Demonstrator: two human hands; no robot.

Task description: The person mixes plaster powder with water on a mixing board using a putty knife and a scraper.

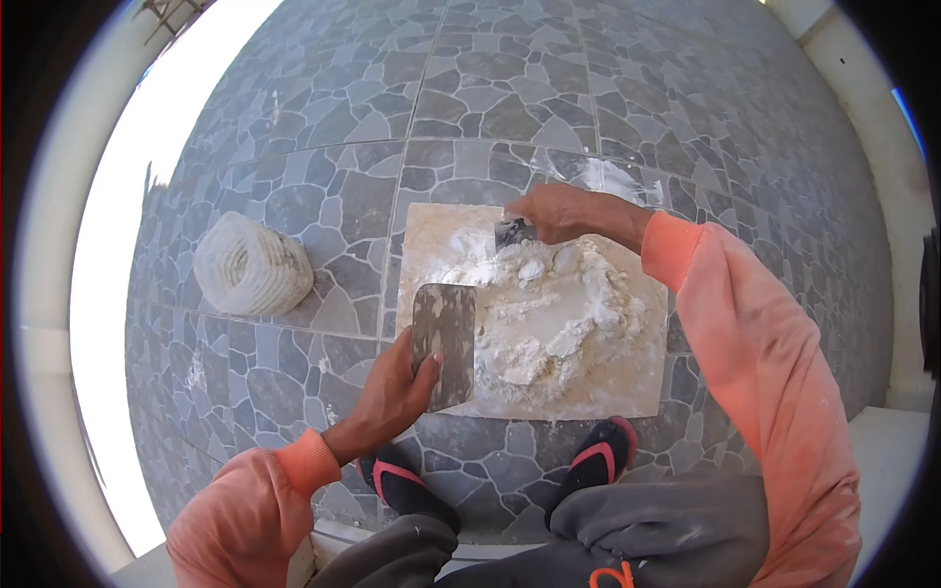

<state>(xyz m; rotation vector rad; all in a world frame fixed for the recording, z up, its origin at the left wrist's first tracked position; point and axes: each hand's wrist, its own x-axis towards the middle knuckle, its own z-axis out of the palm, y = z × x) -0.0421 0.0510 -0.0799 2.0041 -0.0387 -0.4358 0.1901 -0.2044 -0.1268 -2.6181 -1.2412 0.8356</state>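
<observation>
Grey trousers [676, 519] nearest; white roll [253, 265] left of powdery board [423, 235].

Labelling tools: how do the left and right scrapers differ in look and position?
The left scraper, in the left hand, shows a long, mottled face; the right scraper, in the right hand, shows only a short, darker stretch. The left scraper is at the left of the white powdery mound, the right scraper at its far edge. Shared: both are hand-held and look flat-bladed.
</observation>
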